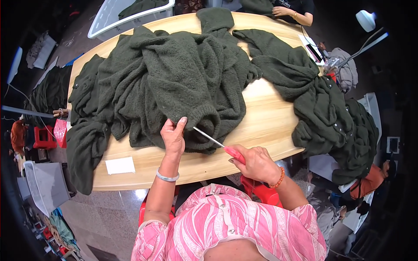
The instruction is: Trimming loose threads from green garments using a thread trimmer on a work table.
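Observation:
A dark green knitted sweater (174, 78) lies bunched over the table, its ribbed opening facing me. My left hand (173, 135) grips the edge of that ribbing, thumb on top and the other fingers partly hidden under the knit. In my right hand (257, 163) is a red-handled tool (235, 154) with a long thin metal shaft. The shaft points up and left, and its tip reaches the ribbed opening close to my left thumb. Whether the tip touches the yarn I cannot tell.
More dark green knitwear (333, 108) hangs over the table's right edge. A white card (120, 165) lies on the wooden table (265, 126), front left. Beyond the far edge stand a white bin (130, 18) and another person (296, 11). A red stool (272, 196) is below the near edge.

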The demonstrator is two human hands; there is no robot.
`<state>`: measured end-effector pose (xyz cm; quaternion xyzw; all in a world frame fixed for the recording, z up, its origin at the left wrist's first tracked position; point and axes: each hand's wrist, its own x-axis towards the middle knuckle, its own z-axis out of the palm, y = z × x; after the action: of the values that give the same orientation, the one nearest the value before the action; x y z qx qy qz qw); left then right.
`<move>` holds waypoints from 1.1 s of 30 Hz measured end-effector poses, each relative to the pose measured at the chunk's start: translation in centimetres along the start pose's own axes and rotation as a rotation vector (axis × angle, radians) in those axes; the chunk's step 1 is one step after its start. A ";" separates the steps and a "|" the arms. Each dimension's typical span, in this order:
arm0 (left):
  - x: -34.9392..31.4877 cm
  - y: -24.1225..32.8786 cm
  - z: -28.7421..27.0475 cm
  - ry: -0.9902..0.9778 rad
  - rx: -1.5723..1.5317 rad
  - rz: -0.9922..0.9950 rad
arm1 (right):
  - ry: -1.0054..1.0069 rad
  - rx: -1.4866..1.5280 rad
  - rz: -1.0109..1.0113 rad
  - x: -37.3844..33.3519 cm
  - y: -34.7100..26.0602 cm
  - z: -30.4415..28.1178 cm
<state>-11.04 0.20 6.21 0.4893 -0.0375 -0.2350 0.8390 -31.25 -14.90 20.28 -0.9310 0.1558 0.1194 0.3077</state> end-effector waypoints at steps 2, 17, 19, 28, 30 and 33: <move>-0.3 -0.8 0.1 0.010 -0.022 -0.038 | -0.046 0.034 -0.075 0.2 -0.4 -0.4; 3.2 2.1 -2.9 0.101 -0.249 -0.125 | 0.084 0.153 -0.053 0.4 0.5 0.7; 3.4 2.2 -2.5 0.041 -0.204 -0.010 | 0.074 0.146 -0.075 1.1 -0.3 0.2; 2.0 1.2 -2.8 0.022 -0.088 0.060 | -0.052 -0.007 -0.071 3.3 -2.1 -0.4; 1.9 1.4 -2.7 0.032 -0.125 0.003 | -0.068 -0.011 -0.091 3.5 -2.3 -0.3; 1.8 1.8 -2.8 0.082 -0.145 -0.058 | -0.096 -0.038 -0.060 3.6 -2.7 -0.1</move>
<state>-7.95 2.38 5.94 0.4374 0.0280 -0.2409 0.8659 -26.95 -13.66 20.68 -0.9342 0.1105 0.1573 0.3005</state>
